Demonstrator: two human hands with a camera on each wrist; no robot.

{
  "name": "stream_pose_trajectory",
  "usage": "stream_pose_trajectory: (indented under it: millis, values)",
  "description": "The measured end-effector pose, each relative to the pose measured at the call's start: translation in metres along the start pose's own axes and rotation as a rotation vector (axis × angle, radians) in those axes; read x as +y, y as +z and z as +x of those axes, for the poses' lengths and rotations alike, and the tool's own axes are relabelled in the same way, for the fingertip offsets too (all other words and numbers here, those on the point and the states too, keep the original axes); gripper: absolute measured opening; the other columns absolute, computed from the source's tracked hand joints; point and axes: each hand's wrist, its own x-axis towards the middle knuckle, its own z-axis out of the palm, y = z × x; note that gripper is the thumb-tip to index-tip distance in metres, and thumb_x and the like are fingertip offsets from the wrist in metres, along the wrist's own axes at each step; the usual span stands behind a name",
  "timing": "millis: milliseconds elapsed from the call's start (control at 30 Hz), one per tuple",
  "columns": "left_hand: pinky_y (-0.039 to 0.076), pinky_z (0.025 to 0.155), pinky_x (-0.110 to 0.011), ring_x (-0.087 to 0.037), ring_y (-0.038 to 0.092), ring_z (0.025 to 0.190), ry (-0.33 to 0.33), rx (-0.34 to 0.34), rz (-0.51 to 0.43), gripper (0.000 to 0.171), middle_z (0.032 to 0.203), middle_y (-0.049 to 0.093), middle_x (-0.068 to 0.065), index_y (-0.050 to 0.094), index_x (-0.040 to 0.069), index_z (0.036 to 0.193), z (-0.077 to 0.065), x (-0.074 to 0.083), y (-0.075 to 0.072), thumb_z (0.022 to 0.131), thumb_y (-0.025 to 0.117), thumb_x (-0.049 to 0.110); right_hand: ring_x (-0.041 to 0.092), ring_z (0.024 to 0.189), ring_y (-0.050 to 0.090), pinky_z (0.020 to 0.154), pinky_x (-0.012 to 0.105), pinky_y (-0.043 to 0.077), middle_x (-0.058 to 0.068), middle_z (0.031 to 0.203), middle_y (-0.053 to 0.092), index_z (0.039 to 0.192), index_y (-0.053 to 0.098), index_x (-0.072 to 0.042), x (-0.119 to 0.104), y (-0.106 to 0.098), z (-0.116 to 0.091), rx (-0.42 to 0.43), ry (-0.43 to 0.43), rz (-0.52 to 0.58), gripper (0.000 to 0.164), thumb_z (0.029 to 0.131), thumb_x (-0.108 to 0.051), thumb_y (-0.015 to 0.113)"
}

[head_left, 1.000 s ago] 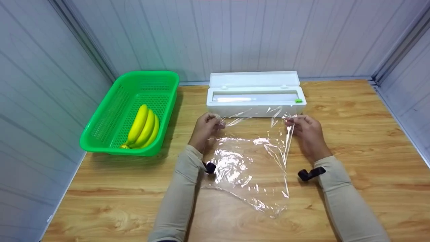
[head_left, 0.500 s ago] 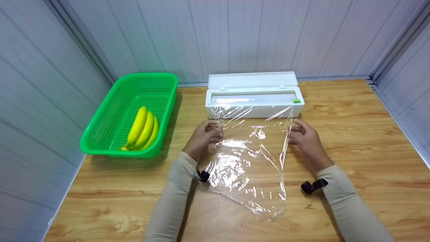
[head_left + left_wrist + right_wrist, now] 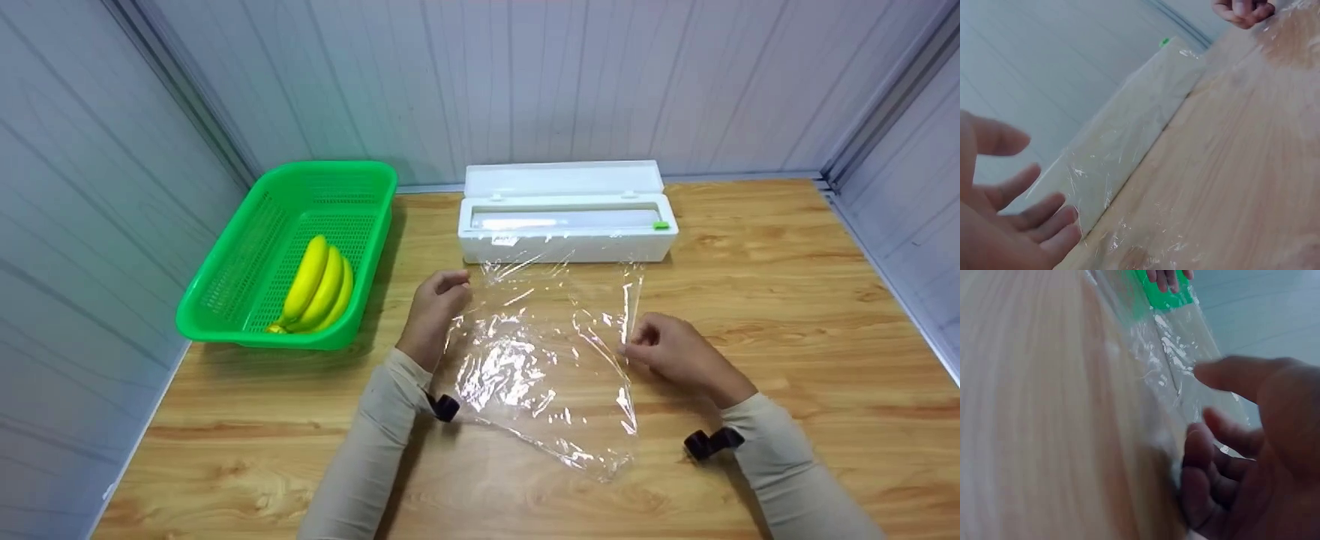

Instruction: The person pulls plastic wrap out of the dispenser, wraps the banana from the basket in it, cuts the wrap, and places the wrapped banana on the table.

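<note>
A sheet of clear cling film (image 3: 517, 360) stretches over the wooden table, running out from the front of a white cling film box (image 3: 570, 247) with its lid raised. Along the sheet's left edge is my left hand (image 3: 435, 315); the left wrist view shows its thumb and fingers (image 3: 1044, 214) spread apart, holding nothing. By the right edge of the film, my right hand (image 3: 675, 356) has its fingers loosely bent at the edge. In the right wrist view a gap shows between thumb (image 3: 1235, 377) and fingers (image 3: 1199, 450).
At the left stands a green plastic basket (image 3: 195, 315) with a bunch of yellow bananas (image 3: 319, 289) inside. A green slider (image 3: 660, 225) sits at the right end of the box. Pale panel walls (image 3: 555, 82) close off the back and sides.
Both hands have let go of the film's upper part near the box. The right hand has come down along the film's right edge; the left has drawn slightly left and back.
</note>
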Motion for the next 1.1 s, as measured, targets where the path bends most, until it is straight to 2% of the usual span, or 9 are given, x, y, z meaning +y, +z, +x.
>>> stream_pose_trajectory:
  millis: [100, 167, 233, 333, 467, 600, 700, 833, 1100]
  values:
    - [0.048, 0.093, -0.044, -0.029, 0.058, 0.098, 0.003, 0.091, 0.063, 0.027, 0.115, 0.058, -0.027, 0.060, -0.012, 0.115, -0.003, -0.002, -0.003, 0.089, 0.060, -0.006, 0.016, 0.066, 0.052, 0.058, 0.029, 0.042, -0.001, 0.074, 0.057, 0.078, 0.058, -0.013, -0.003, 0.004, -0.002, -0.082, -0.051, -0.117, 0.031, 0.084, -0.033, 0.081]
    - [0.050, 0.086, -0.042, -0.023, 0.057, 0.090, 0.001, 0.083, 0.140, 0.021, 0.107, 0.060, -0.022, 0.062, -0.010, 0.110, -0.008, -0.004, -0.007, 0.089, 0.062, -0.007, 0.014, 0.063, 0.051, 0.057, 0.030, 0.041, -0.005, 0.069, 0.055, 0.074, 0.056, -0.016, -0.006, 0.005, -0.003, -0.124, -0.080, -0.190, 0.033, 0.082, -0.035, 0.082]
    - [0.051, 0.083, -0.038, -0.022, 0.057, 0.089, -0.007, 0.011, 0.248, 0.018, 0.102, 0.061, -0.017, 0.063, -0.007, 0.107, -0.014, -0.006, -0.012, 0.089, 0.063, -0.006, 0.012, 0.063, 0.051, 0.058, 0.030, 0.042, -0.006, 0.069, 0.054, 0.074, 0.056, -0.017, -0.008, 0.005, -0.004, -0.155, -0.118, -0.245, 0.033, 0.081, -0.035, 0.082]
    - [0.052, 0.080, -0.036, -0.022, 0.058, 0.088, 0.003, -0.144, 0.475, 0.013, 0.094, 0.062, -0.009, 0.066, 0.000, 0.103, -0.024, -0.008, -0.019, 0.090, 0.067, 0.000, 0.012, 0.063, 0.052, 0.060, 0.031, 0.043, -0.006, 0.070, 0.054, 0.075, 0.056, -0.018, -0.011, 0.001, -0.006, -0.203, -0.144, -0.271, 0.031, 0.081, -0.033, 0.082]
    - [0.052, 0.076, -0.035, -0.019, 0.059, 0.082, 0.063, -0.323, 0.763, 0.008, 0.087, 0.063, -0.002, 0.068, 0.007, 0.095, -0.037, -0.009, -0.022, 0.088, 0.071, 0.004, 0.012, 0.063, 0.052, 0.059, 0.031, 0.043, -0.007, 0.070, 0.055, 0.074, 0.056, -0.018, -0.012, -0.005, -0.008, -0.254, -0.162, -0.279, 0.029, 0.080, -0.031, 0.082]
    - [0.049, 0.072, -0.035, -0.017, 0.056, 0.078, 0.121, -0.415, 0.955, 0.008, 0.082, 0.060, 0.000, 0.067, 0.012, 0.088, -0.046, -0.009, -0.021, 0.084, 0.073, 0.007, 0.011, 0.061, 0.051, 0.058, 0.030, 0.043, -0.007, 0.068, 0.054, 0.073, 0.055, -0.018, -0.010, -0.011, -0.010, -0.279, -0.169, -0.293, 0.030, 0.082, -0.031, 0.081]
    - [0.048, 0.072, -0.035, -0.015, 0.055, 0.077, 0.170, -0.439, 1.075, 0.007, 0.082, 0.058, 0.003, 0.067, 0.015, 0.087, -0.050, -0.008, -0.020, 0.084, 0.072, 0.012, 0.011, 0.061, 0.051, 0.057, 0.029, 0.043, -0.008, 0.068, 0.053, 0.073, 0.055, -0.018, -0.008, -0.015, -0.011, -0.294, -0.168, -0.290, 0.031, 0.082, -0.032, 0.081]
    - [0.050, 0.071, -0.035, -0.013, 0.058, 0.077, 0.208, -0.469, 1.161, 0.007, 0.082, 0.060, 0.007, 0.066, 0.018, 0.087, -0.053, -0.008, -0.019, 0.084, 0.073, 0.017, 0.011, 0.061, 0.052, 0.056, 0.029, 0.043, -0.007, 0.069, 0.053, 0.074, 0.055, -0.017, -0.005, -0.018, -0.012, -0.315, -0.160, -0.281, 0.033, 0.080, -0.035, 0.082]
    - [0.048, 0.068, -0.032, -0.010, 0.056, 0.074, 0.241, -0.540, 1.208, 0.010, 0.077, 0.058, 0.011, 0.064, 0.022, 0.083, -0.059, -0.009, -0.015, 0.084, 0.074, 0.024, 0.010, 0.060, 0.051, 0.056, 0.027, 0.042, -0.009, 0.067, 0.053, 0.071, 0.057, -0.017, -0.002, -0.024, -0.013, -0.353, -0.170, -0.284, 0.031, 0.081, -0.033, 0.082]
